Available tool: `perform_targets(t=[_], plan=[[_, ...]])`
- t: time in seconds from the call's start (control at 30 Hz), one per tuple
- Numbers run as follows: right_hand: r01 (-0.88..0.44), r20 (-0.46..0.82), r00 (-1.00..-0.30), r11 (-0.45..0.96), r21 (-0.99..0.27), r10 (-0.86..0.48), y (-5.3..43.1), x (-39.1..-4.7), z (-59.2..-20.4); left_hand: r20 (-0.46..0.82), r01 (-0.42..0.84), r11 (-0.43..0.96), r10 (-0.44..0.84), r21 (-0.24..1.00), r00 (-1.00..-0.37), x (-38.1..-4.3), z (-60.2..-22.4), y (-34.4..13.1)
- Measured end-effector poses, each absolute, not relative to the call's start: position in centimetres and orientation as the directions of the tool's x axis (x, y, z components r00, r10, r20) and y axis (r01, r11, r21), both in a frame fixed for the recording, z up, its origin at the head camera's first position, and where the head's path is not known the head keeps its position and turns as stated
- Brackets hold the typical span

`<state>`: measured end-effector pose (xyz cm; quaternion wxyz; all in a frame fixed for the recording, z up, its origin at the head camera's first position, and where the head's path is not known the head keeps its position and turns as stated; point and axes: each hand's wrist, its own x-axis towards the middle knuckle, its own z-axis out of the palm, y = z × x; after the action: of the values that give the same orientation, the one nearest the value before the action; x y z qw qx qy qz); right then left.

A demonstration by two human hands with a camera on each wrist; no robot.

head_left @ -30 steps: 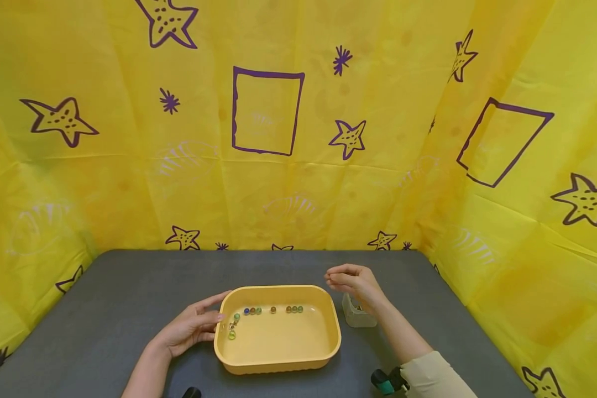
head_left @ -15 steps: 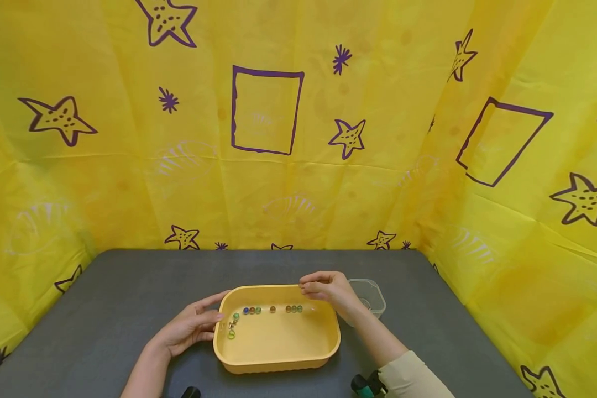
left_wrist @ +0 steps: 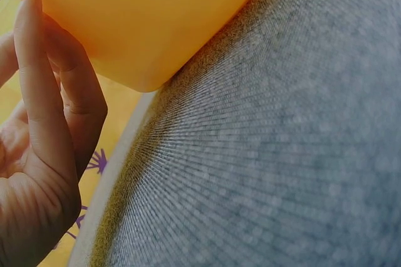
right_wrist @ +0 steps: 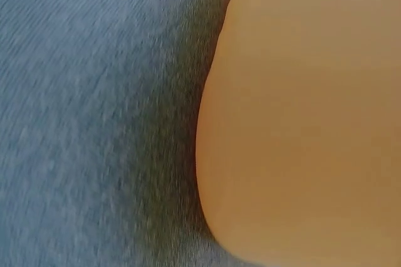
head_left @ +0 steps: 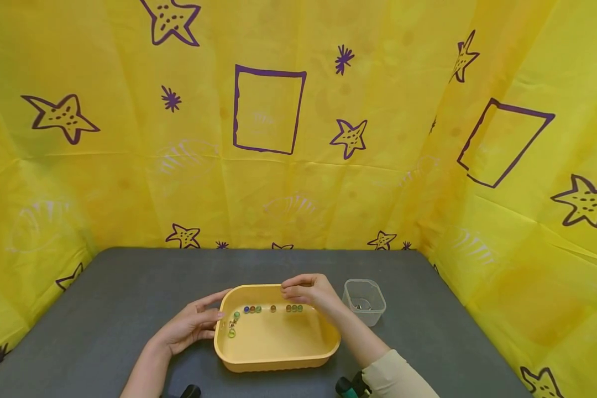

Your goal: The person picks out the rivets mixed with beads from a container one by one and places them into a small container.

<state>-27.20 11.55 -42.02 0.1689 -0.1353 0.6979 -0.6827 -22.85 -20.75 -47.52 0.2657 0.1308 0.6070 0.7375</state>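
My left hand (head_left: 194, 326) grips the left end of a yellow tray (head_left: 278, 362), thumb at the rim and fingers against the outer wall. In the left wrist view its fingers (left_wrist: 39, 85) lie along the tray's side. Several glass marbles (head_left: 294, 308) line the tray's back edge, with a blue marble (head_left: 246, 310) near the left corner and a greenish-yellow marble (head_left: 231, 333) at the left wall. Over the back right of the tray hovers my right hand (head_left: 313, 293), thumb and fingertips brought together. I cannot tell what is between them. The right wrist view shows the tray's outer wall (right_wrist: 301, 116).
A small clear plastic container (head_left: 370, 315) with a few small things in it stands right of the tray. Both are on a dark grey cloth-covered table (head_left: 179, 271). Yellow patterned curtains (head_left: 378, 193) enclose the back and sides.
My right hand has moved left from above the clear container to over the tray's back rim, uncovering the container. The left hand, the tray and its marbles have stayed in place.
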Motion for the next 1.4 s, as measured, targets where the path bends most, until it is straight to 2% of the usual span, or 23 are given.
perform_targets(t=[0.97,1.4], plan=[[0.091,-0.106,-0.876,0.054,-0.994,-0.471,5.3,-26.4,-43.4,-0.142,-0.228,-0.101,0.526,0.969,-0.838,-22.6,-47.5,-20.7],[0.08,-0.138,-0.882,0.145,-0.986,-0.451,2.5,-26.0,-43.8,-0.137,-0.21,-0.082,0.524,0.974,-0.841,-22.9,-47.3,-20.7]])
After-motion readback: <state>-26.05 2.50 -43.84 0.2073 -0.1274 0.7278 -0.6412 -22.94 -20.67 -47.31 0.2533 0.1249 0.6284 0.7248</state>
